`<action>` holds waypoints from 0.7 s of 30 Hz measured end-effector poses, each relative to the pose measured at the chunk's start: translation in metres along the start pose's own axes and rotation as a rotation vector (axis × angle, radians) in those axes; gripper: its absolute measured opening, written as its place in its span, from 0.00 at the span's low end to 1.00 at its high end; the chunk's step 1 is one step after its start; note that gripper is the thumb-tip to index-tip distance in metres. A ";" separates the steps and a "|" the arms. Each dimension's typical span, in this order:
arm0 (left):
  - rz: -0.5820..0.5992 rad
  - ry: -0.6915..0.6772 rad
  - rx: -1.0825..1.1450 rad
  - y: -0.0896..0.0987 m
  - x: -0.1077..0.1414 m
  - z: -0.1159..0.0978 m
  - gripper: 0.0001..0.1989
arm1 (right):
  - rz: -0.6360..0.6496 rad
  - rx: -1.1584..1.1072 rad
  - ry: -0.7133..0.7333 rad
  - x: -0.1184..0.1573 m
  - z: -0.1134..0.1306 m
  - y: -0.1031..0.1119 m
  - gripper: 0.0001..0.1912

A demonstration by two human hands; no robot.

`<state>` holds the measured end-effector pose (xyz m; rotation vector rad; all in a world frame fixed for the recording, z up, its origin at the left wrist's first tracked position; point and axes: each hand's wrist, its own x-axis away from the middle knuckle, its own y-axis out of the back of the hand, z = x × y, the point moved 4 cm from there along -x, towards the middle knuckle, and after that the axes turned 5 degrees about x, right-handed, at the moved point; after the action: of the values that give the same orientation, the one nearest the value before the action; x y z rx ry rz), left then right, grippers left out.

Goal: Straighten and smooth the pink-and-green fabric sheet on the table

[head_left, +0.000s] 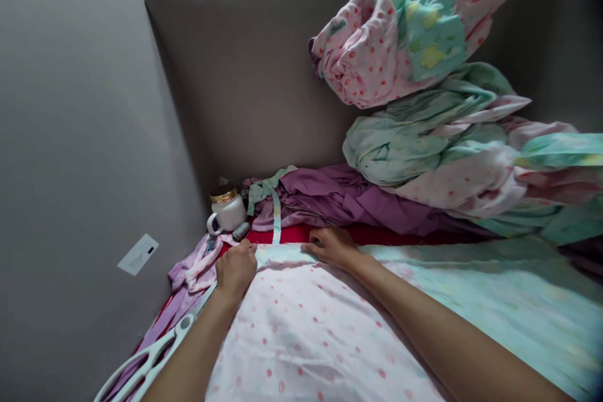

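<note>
A pink fabric with red dots [301,333] lies spread in front of me, its far edge bordered by a pale green strip [282,254]. At the left end of that edge, my left hand [236,269] is closed on the fabric. Farther right along the same edge, my right hand [332,247] has its fingers curled together on the strip. Pale green patterned fabric [509,301] stretches out to the right, partly beneath my right forearm. White-handled scissors [153,358] lie beside my left forearm, which hides part of them.
Beyond the fabric's edge are a white mug with a gold rim [228,209], a small grey object [241,230] and crumpled purple cloth [348,191]. Bundled dotted and green fabrics [391,44] pile up at the right. A grey wall [85,157] stands left.
</note>
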<state>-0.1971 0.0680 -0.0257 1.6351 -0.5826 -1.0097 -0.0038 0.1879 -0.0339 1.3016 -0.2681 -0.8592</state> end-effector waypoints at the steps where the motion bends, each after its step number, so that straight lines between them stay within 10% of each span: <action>1: -0.001 -0.002 -0.001 0.000 0.000 0.000 0.16 | 0.001 -0.002 0.000 0.000 0.000 0.000 0.16; 21: -0.049 -0.110 -0.091 0.021 -0.037 -0.003 0.19 | -0.068 0.138 0.024 -0.035 0.016 0.014 0.16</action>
<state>-0.2113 0.0927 0.0058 1.5273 -0.5634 -1.1515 -0.0317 0.2002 -0.0069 1.4552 -0.2690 -0.8950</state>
